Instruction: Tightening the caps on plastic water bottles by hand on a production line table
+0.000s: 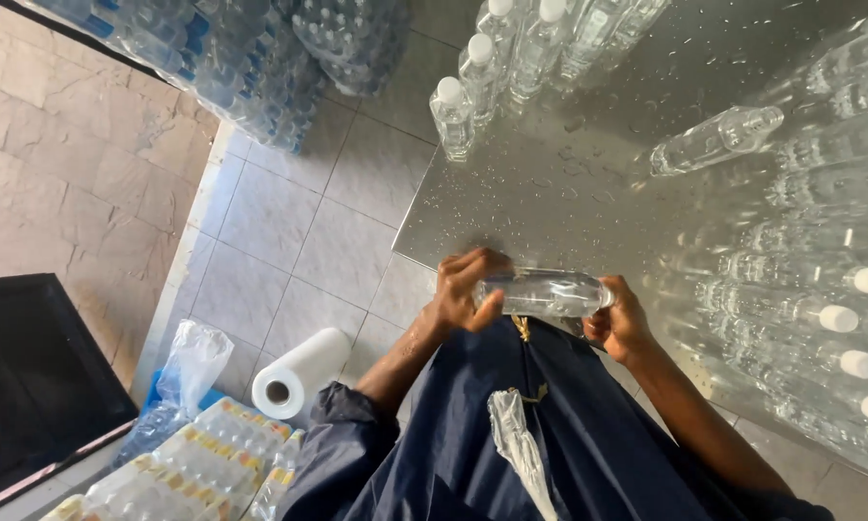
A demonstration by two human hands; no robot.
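From my head camera, looking down, I hold a clear plastic bottle (pixel 542 291) between both hands, just over the near edge of the wet steel table (pixel 569 183). My left hand (pixel 465 289) wraps around one end, fingers curled over the top and the thumb pressed against the side, so that end is hidden inside my fist. My right hand (pixel 619 320) closes on the other end, where the bottle narrows; I cannot tell whether a cap sits there, since my fingers cover it. The body of the bottle spans the gap between the two grips, bare and visible.

The bottle lies on its side, its long axis running nearly level from left to right across my front, roughly along the table's edge. It hangs above my dark blue apron (pixel 550 434).

On the table, a single uncapped bottle (pixel 716 140) lies on its side farther out, well apart from my hands. To my right lie rows of capped bottles (pixel 839 318), white caps toward me. More upright bottles (pixel 472 87) stand at the far left corner. On the tiled floor sit a white roll (pixel 303 371) and wrapped bottle packs (pixel 202 463).
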